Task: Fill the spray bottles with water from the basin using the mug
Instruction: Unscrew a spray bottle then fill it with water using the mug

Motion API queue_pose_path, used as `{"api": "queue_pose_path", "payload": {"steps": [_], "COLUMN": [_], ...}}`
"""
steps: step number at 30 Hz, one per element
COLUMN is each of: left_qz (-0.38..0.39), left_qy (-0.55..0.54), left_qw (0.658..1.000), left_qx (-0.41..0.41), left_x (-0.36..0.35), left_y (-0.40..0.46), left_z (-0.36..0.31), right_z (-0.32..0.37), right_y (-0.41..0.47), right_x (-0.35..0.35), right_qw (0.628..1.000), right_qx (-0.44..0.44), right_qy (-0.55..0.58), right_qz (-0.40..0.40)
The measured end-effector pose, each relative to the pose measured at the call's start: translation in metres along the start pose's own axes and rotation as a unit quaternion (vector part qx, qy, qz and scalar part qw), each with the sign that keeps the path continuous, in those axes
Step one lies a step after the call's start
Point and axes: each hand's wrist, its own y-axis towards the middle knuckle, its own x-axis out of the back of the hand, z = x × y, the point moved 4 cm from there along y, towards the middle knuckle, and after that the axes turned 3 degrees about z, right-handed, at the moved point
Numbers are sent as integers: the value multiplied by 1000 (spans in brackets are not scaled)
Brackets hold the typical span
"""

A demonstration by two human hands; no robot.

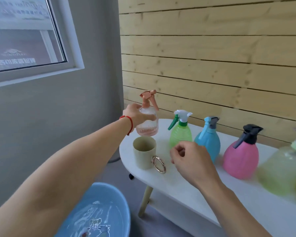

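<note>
My left hand (135, 115) grips a clear pink spray bottle (148, 124) with a peach trigger head, held just above the table's left end. A beige mug (143, 153) with a gold ring handle stands below it. My right hand (190, 159) hovers over the table beside the mug, fingers loosely curled, holding nothing. A green bottle (179, 132), a blue bottle (208, 137), a pink bottle (240, 158) and a blurred yellow-green bottle (284, 170) stand in a row. The blue basin (101, 211) with water sits on the floor below.
The white oval table (186, 187) has wooden legs and stands against a pale wood-plank wall (212, 57). A grey wall with a window (24, 35) is on the left. The floor is grey.
</note>
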Motion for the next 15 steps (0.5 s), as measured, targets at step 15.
{"api": "queue_pose_path", "payload": {"steps": [15], "left_qz": [188], "left_qy": [101], "left_qw": [976], "left_qx": [-52], "left_x": [-60], "left_y": [24], "left_z": [4], "right_z": [-15], "right_y": [-3], "right_x": [6], "right_qw": [997], "right_qx": [-1], "right_qy": [-83], "right_qz": [-1]}}
